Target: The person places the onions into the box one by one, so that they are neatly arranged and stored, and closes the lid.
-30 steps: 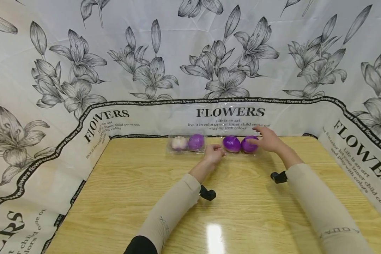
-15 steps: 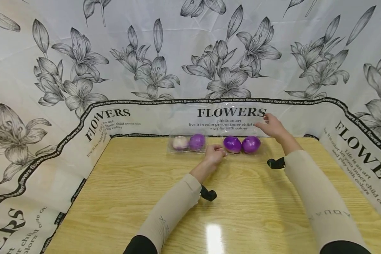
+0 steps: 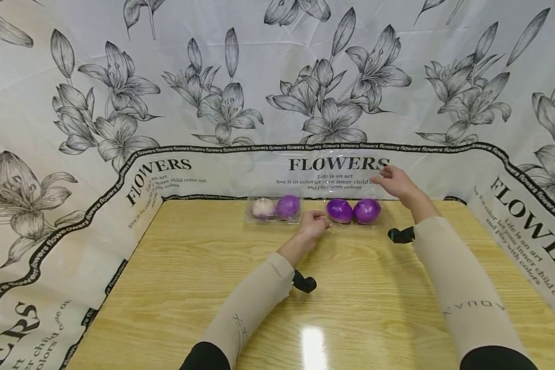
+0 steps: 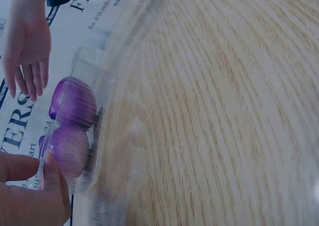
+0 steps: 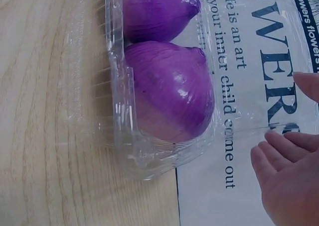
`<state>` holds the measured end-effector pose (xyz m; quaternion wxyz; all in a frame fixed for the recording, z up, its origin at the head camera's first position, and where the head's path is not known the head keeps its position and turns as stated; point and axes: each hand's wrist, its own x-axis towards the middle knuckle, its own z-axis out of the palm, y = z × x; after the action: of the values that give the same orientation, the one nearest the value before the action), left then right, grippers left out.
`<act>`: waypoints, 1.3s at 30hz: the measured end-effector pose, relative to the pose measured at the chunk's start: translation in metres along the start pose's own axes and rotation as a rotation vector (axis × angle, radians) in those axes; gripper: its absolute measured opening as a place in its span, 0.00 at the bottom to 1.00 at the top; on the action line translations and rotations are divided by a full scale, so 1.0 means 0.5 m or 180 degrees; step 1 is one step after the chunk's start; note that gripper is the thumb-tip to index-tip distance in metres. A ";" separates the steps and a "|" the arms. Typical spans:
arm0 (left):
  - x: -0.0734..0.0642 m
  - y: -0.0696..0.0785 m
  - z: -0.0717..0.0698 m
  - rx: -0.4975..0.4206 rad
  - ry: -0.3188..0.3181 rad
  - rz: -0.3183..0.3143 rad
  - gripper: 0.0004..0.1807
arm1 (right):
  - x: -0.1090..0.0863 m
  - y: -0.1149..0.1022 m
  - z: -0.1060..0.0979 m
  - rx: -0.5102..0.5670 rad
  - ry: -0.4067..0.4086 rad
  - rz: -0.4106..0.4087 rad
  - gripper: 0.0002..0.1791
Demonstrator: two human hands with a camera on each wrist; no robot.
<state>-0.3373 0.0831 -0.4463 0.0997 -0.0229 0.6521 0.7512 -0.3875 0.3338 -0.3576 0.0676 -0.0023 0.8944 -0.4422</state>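
Observation:
Two purple onions, a left one point(image 3: 339, 211) and a right one point(image 3: 367, 211), sit side by side in a clear plastic box point(image 5: 144, 166) at the table's back edge. My left hand point(image 3: 313, 225) pinches the rim at the box's left end between thumb and fingers, as the left wrist view shows. Behind and right of the onions, my right hand point(image 3: 395, 182) is raised with fingers extended. In the right wrist view its fingertips point(image 5: 271, 136) are right at a thin edge of clear plastic, apart from the onions.
Left of my left hand stands a second clear box point(image 3: 273, 220) with a whitish bulb point(image 3: 263, 208) and a purple onion point(image 3: 288, 207). A white flower-printed cloth point(image 3: 240, 174) rises behind the wooden table point(image 3: 203, 288) and along its sides.
My right hand has moved off the right onion, up and back toward the cloth, uncovering that onion. The left hand stays at the box's rim.

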 end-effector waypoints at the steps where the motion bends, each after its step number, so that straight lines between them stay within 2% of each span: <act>1: 0.000 0.000 0.001 -0.0006 -0.0001 -0.0003 0.22 | 0.001 0.002 0.000 0.0035 -0.0013 -0.0019 0.51; 10: 0.002 0.002 0.004 -0.0024 0.0021 -0.0083 0.22 | 0.002 0.028 -0.012 0.0344 -0.0064 -0.0199 0.46; 17: 0.007 -0.003 0.003 -0.0047 0.0028 -0.0062 0.23 | -0.010 0.042 -0.017 0.0546 -0.0159 -0.0377 0.39; 24: 0.010 -0.004 0.003 -0.0056 0.0054 -0.0070 0.24 | -0.030 0.047 -0.030 0.0501 -0.0263 -0.0421 0.29; 27: 0.012 -0.003 0.004 -0.0026 0.0095 -0.0081 0.24 | -0.035 0.051 -0.035 0.0589 -0.0347 -0.0404 0.27; 33: 0.015 0.003 0.004 -0.0047 0.0068 -0.0096 0.25 | -0.038 0.059 -0.042 0.0920 -0.0476 -0.0359 0.30; 39: 0.020 0.011 0.003 -0.0047 0.0040 -0.0102 0.28 | -0.042 0.059 -0.041 0.1008 -0.0484 -0.0335 0.33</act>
<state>-0.3482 0.0852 -0.4423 0.1075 -0.0388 0.6467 0.7542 -0.3675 0.3693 -0.3661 0.1113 -0.0719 0.8045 -0.5790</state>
